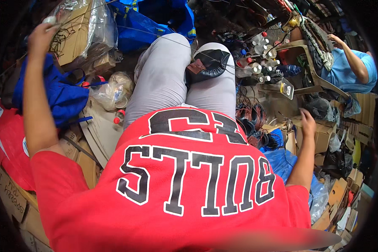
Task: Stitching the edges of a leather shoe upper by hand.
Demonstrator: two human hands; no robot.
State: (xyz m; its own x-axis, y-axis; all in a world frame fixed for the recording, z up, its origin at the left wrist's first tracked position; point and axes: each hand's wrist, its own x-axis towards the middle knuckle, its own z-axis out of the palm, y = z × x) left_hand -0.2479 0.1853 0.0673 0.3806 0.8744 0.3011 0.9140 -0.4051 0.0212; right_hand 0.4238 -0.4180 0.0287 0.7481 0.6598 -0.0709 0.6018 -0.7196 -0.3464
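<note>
The left hand (41,35) pinches thin wire (126,30) beside a plastic-wrapped cardboard box (77,31) of tangled wires, while the right hand (307,122) hangs released above small cardboard boxes (321,134).

Two hands show: the left hand (41,37) upper left, the right hand (308,122) at right. One black shoe (210,64) sits top centre, and one other person (349,67) upper right.

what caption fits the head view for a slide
Seated person in red shirt, left hand raised pulling thin wire, right hand over cardboard boxes, black part on lap.
</note>
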